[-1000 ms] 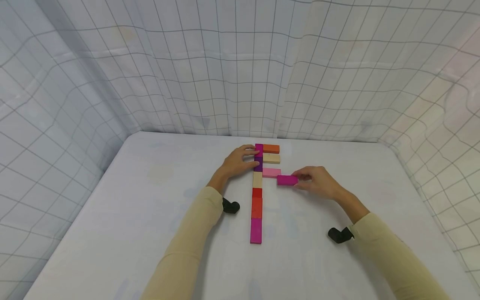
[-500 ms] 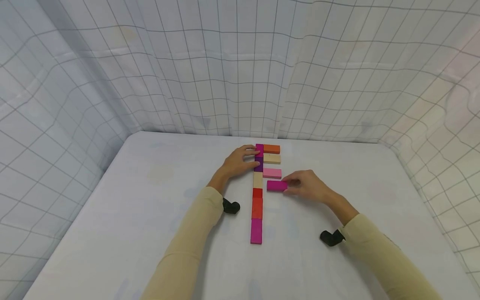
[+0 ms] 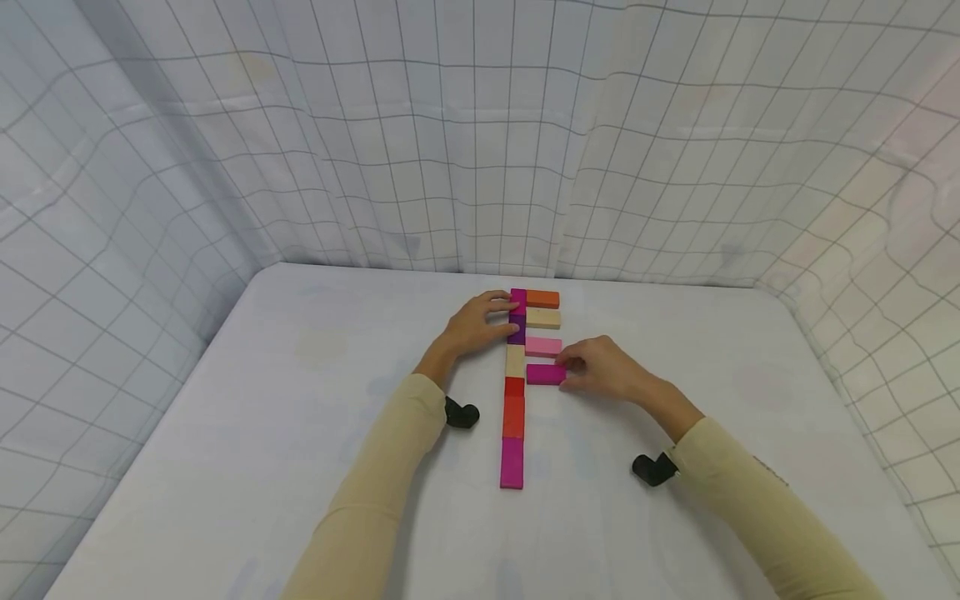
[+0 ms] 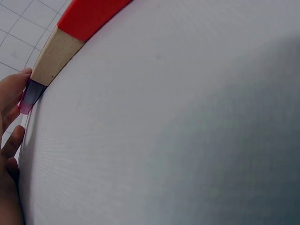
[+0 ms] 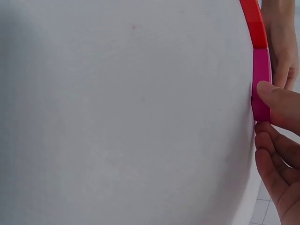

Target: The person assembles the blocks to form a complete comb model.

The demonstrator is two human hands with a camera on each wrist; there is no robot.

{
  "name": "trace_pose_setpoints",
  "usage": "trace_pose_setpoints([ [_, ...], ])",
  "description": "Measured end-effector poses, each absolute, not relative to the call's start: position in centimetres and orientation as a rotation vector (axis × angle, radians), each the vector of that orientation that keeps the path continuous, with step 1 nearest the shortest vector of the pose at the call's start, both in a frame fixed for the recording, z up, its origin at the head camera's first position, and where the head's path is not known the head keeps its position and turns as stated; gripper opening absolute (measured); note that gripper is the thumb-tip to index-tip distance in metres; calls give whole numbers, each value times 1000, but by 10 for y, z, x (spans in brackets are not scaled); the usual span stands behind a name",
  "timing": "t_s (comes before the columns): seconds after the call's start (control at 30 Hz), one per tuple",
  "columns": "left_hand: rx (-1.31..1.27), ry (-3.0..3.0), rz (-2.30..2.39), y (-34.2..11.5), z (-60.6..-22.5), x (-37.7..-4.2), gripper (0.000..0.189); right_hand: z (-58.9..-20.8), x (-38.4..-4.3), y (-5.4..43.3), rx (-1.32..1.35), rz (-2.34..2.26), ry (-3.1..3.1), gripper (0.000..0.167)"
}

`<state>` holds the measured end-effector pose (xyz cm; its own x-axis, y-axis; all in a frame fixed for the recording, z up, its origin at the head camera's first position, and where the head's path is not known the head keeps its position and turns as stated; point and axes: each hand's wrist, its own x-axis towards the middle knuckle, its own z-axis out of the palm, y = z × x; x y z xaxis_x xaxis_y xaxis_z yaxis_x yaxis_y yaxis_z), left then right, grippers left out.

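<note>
A magenta wooden block (image 3: 543, 375) lies on the table with its left end at the column of blocks, beside the short red block (image 3: 514, 387). My right hand (image 3: 602, 369) pinches its right end between thumb and fingers. In the right wrist view the thumb presses on the magenta block (image 5: 261, 70) and the fingertips are at its end. My left hand (image 3: 474, 323) touches the top of the column, its fingers at another magenta block (image 3: 518, 297) and its thumb at the purple block (image 3: 516, 331). In the left wrist view these fingers lie beside the purple block (image 4: 33, 92).
Orange (image 3: 543, 298), beige (image 3: 543, 318) and pink (image 3: 543, 347) blocks stick out rightward from the column. Lower down the column come a beige block (image 3: 515, 361), an orange-red block (image 3: 513, 416) and a magenta block (image 3: 512, 462). Gridded white curtains (image 3: 495, 150) enclose the white table (image 3: 300, 367).
My right hand has brought the magenta block left and toward me, from beside the pink block's right end to the column, below the pink block. The left hand has stayed in place.
</note>
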<state>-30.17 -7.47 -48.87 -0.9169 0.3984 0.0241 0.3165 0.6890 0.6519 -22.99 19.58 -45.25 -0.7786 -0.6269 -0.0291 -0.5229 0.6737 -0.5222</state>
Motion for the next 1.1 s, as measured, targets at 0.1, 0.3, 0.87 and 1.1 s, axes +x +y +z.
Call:
trace_pose_setpoints([
  [0.1,589,2769,1049,-74,-488,-302,53,-452,-230,195,-920,-721,2686,34],
  [0.3,594,2770,1048,-72,-488,-302,53,-450,-230,194,-905,-713,2688,34],
  [0.87,623,2769,1048,-69,-487,-302,54,-449,-228,195,-899,-689,2705,37],
  [1.1,588,2726,1157,-74,-488,-300,53,-442,-228,198,-871,-688,2693,41],
])
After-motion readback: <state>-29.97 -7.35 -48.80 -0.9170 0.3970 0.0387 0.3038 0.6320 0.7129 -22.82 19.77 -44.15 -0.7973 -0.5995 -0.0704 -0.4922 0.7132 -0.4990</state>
